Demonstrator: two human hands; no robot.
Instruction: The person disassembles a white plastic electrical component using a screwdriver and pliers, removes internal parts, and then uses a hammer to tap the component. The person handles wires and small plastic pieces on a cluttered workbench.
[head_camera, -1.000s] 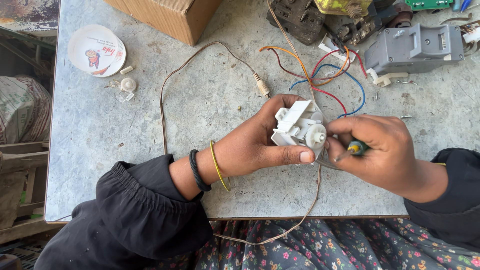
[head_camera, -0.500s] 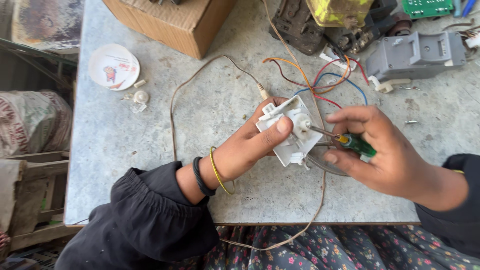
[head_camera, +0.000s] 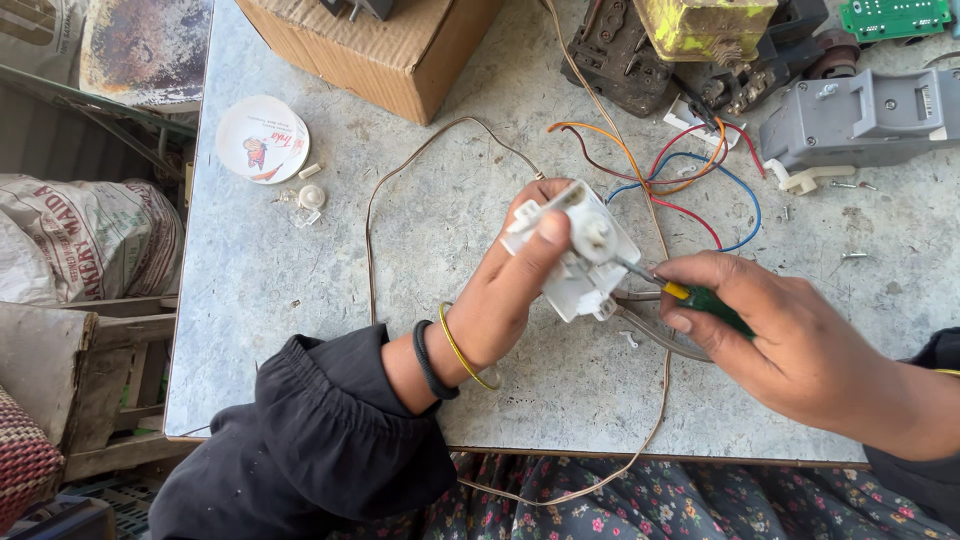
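Mottled grey stone-look table (head_camera: 300, 300), corrugated cardboard box (head_camera: 380, 50) upper centre. Mid-frame: left hand (head_camera: 510, 290) clamped on boxy white plastic switch unit (head_camera: 580, 262); right hand (head_camera: 790, 345) wrapped round green-handled screwdriver (head_camera: 700, 298), thin metal tip apparently touching the unit.

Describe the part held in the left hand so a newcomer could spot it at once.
On the grey stone-like tabletop, just below the tangle of coloured wires, the left hand holds a white boxy plastic part with a round knob. It is the only white piece lifted off the table, met by the green-handled screwdriver.
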